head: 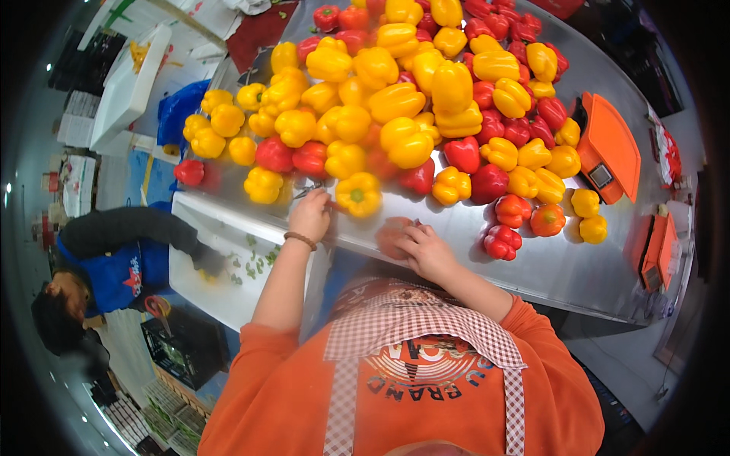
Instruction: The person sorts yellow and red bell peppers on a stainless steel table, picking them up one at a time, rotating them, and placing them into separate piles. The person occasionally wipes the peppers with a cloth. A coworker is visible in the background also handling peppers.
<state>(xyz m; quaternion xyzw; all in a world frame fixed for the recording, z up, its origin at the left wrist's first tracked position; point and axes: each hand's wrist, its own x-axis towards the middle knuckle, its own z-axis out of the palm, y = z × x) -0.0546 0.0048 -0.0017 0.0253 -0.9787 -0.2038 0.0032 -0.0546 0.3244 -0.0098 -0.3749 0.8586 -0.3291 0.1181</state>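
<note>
My left hand (311, 215), with a brown bracelet at the wrist, is at the near edge of the metal table (456, 225). Its fingers are bent beside small metal snips (308, 189); whether they grip them is unclear. Just right of these fingertips sits a yellow bell pepper (358, 195), its green stem facing me. My right hand (426, 251) rests at the table edge with curled fingers. They overlap a blurred reddish shape (392, 236), perhaps a red bell pepper; a hold cannot be made out. Beyond both hands spreads a heap of yellow bell peppers (397, 102) and red bell peppers (462, 154).
Orange scales (610, 148) stand at the right, with another orange device (658, 251) farther out. Left of me is a white bin (197, 214) holding green scraps (251, 265). A co-worker in a blue apron (114, 268) reaches into it. A black crate (188, 347) stands below.
</note>
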